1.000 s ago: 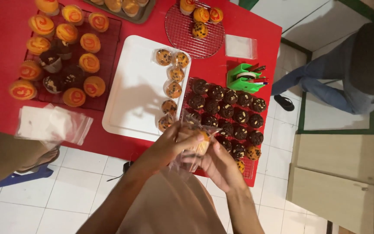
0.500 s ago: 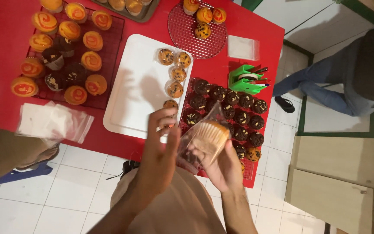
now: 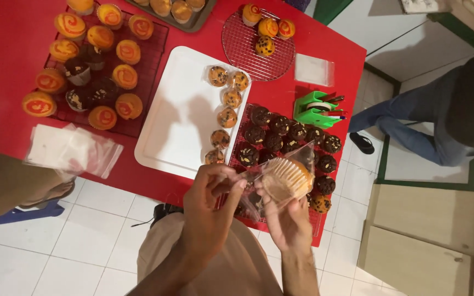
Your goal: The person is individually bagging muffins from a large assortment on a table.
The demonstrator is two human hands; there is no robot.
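The red worktop (image 3: pixel 23 33) fills the upper left of the view, and its near edge runs just above the person's lap. On it, from largest down: a white tray (image 3: pixel 176 115) at the middle with a column of chip-topped muffins along its right side; a dark rack (image 3: pixel 154 49) toward the far left corner carrying orange-swirl and chocolate cupcakes; a rack of chocolate muffins (image 3: pixel 281 137) against the near right edge; a round wire rack (image 3: pixel 237 49) at the far edge with four small muffins; a stack of clear bags (image 3: pixel 72 151) overhanging the near left edge; and a green tape dispenser (image 3: pixel 316 112) near the right edge. Over the near edge the right hand (image 3: pixel 286 219) cups a clear plastic bag (image 3: pixel 303 156) from below, its grip closed around the bag with a pale muffin (image 3: pixel 286 178) in a pleated paper cup inside. The left hand (image 3: pixel 209 211) pinches the bag's left side between thumb and fingertips. Half a second ago the left hand was spread flat and raised over the bag; now it has curled in and taken hold, and the muffin seems, as far as the glare allows, to sit deeper in the bag.
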